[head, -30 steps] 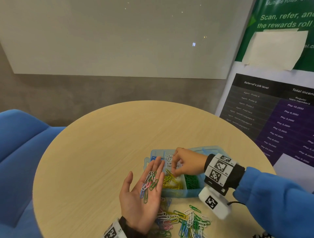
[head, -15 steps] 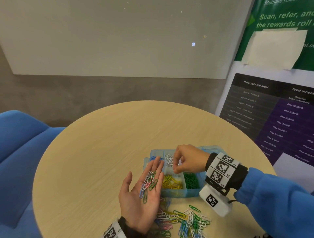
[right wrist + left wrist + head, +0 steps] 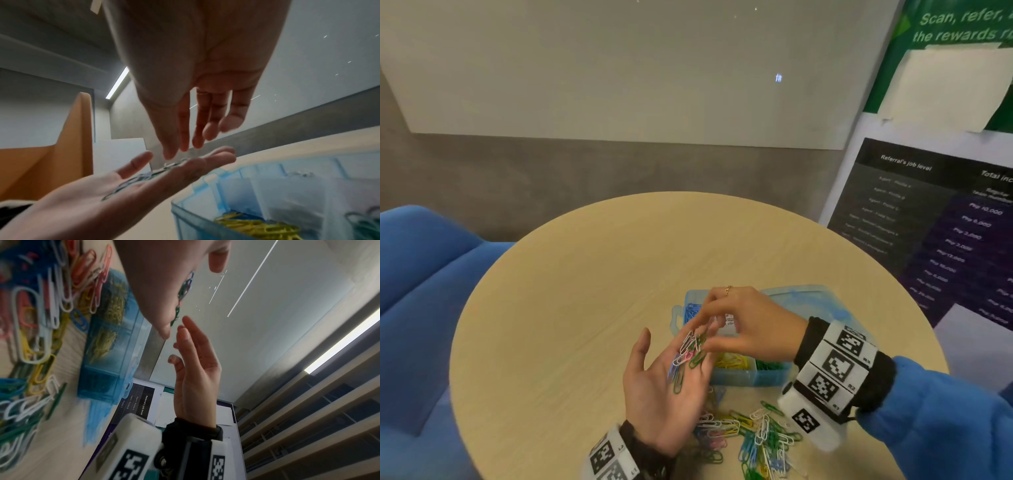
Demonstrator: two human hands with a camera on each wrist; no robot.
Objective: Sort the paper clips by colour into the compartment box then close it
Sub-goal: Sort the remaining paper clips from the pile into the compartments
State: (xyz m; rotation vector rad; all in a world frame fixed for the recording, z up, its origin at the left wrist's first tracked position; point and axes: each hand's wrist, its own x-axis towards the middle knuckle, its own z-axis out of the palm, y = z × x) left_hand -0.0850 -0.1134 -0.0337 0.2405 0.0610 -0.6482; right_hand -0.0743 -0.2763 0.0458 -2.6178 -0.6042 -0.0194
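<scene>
My left hand (image 3: 654, 394) lies palm up in front of the box, carrying several mixed paper clips (image 3: 688, 353) on its flat fingers. My right hand (image 3: 750, 325) reaches over them from the right. Its thumb and straight fingers hang just above the clips in the right wrist view, where the right hand (image 3: 195, 65) holds nothing. The blue compartment box (image 3: 736, 377) stands open behind, holding yellow clips (image 3: 732, 361), green clips (image 3: 770, 365), blue clips (image 3: 690, 310) and white clips (image 3: 729, 320). A loose mixed pile (image 3: 753, 435) lies near the table's front edge.
The round wooden table (image 3: 585, 291) stretches bare to the left and far side. The box's lid (image 3: 801, 301) lies open behind it. A blue sofa (image 3: 414, 291) sits left of the table, and a poster board (image 3: 928, 222) stands at the right.
My right hand has moved left from over the box's white-clip compartment to just above the clips on my left palm. The left hand has stayed palm up.
</scene>
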